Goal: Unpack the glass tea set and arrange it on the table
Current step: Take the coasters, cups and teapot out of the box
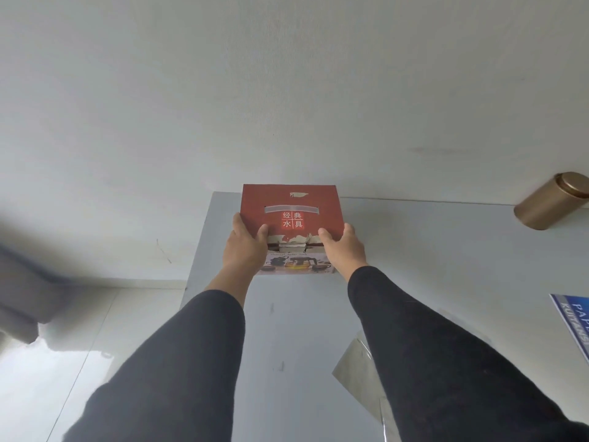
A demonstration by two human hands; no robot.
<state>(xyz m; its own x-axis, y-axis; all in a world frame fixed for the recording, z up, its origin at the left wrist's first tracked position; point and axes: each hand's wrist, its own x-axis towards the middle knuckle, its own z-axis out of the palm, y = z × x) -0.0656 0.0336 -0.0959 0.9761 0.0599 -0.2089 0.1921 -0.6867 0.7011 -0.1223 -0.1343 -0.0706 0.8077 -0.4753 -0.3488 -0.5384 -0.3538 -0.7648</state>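
Observation:
A red cardboard tea set box (pixel 291 212) with white Chinese characters on top and a picture of a teapot and cups on its front stands at the far left part of the grey table (pixel 414 250). The top's front edge is torn. My left hand (pixel 245 245) grips the box's left front corner, thumb on top. My right hand (pixel 342 247) grips the right front corner in the same way. Both arms wear dark sleeves. The box is closed, so the glass pieces are hidden.
A gold metal canister (pixel 549 200) stands at the table's far right by the white wall. A blue printed booklet (pixel 573 323) lies at the right edge. A clear plastic sheet (pixel 357 371) lies near the front. Tiled floor (pixel 47 362) lies to the left.

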